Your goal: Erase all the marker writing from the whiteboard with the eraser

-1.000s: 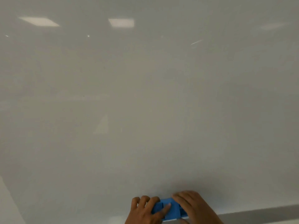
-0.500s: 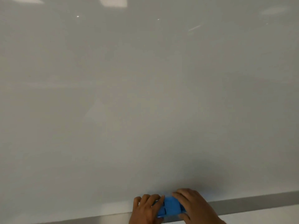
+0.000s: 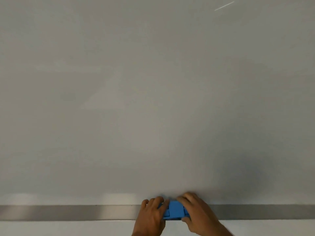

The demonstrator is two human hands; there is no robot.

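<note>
The whiteboard (image 3: 153, 99) fills nearly the whole view; I see no marker writing on it, only faint reflections. A blue eraser (image 3: 174, 212) sits at the board's bottom edge, over the grey metal frame strip (image 3: 68, 212). My left hand (image 3: 151, 217) grips the eraser's left end with curled fingers. My right hand (image 3: 197, 215) grips its right end, fingers over the top and thumb underneath. Much of the eraser is hidden by both hands.
Below the frame strip runs a pale wall band (image 3: 68, 228). A thin bright streak (image 3: 224, 5) shows at the top right of the board.
The view has tilted downward, so the frame strip now crosses the whole picture. Both hands stay on the eraser, which now lies over the bottom frame.
</note>
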